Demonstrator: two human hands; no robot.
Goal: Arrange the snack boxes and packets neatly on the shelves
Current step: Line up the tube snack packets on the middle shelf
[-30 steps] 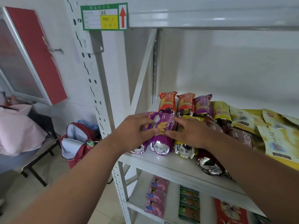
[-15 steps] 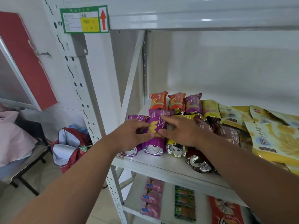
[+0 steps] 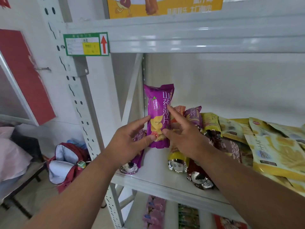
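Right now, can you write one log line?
left hand: pinches purple packet | right hand: pinches same packet | packet: upright on shelf

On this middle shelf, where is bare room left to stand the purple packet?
Bare shelf shows under the purple packet, between the lying purple pack and the yellow pack. Right of that, yellow bags overlap, crowded.

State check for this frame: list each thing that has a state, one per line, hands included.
Purple yam-slice packet: upright, held between both hands.
Left hand: grip pinching the packet's lower left edge.
Right hand: thumb and fingers on the packet's right side.
Purple packet under the left hand: lying flat.
Yellow pouches: lying overlapped, untidy.
Red backpack: open, on the floor.
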